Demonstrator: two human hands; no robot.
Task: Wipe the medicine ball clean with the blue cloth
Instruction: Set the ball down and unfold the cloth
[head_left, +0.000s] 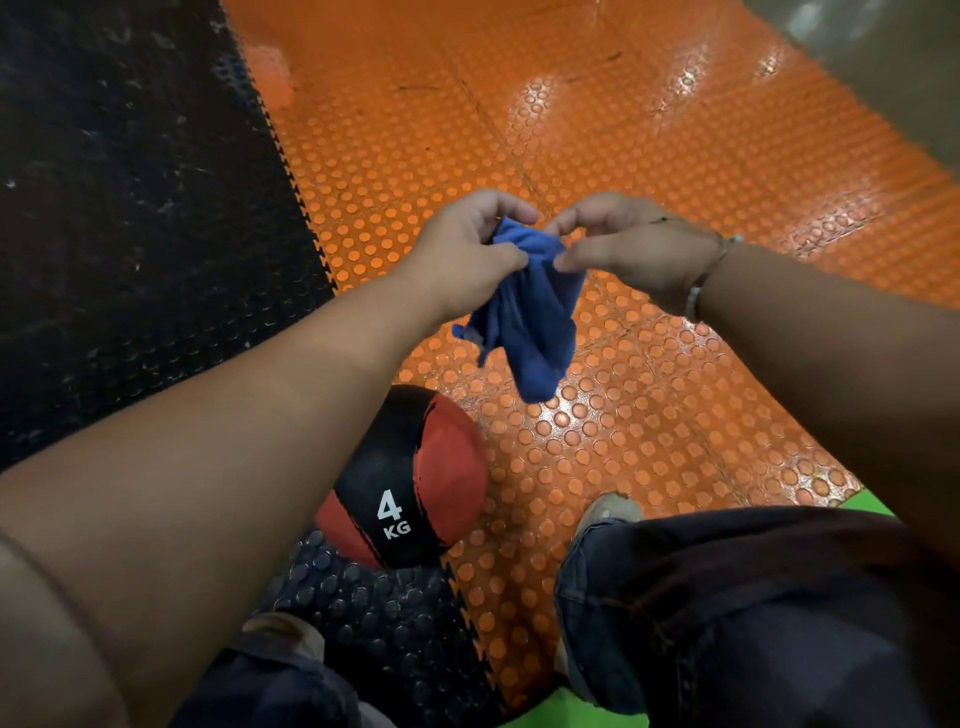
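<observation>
A red and black medicine ball (415, 478) marked "4 KG" lies on the floor between my feet, partly hidden by my left forearm. Above and beyond it hangs a crumpled blue cloth (530, 312), held up in the air, apart from the ball. My left hand (462, 254) pinches the cloth's top edge from the left. My right hand (628, 244) pinches the same edge from the right, thumb and fingers closed on the fabric. The two hands nearly touch.
The floor is studded orange rubber matting (623, 130), with black interlocking mats (130, 208) on the left and under the ball. My legs in dark trousers and light shoes (608, 512) fill the lower frame. A green strip (878, 504) shows at lower right.
</observation>
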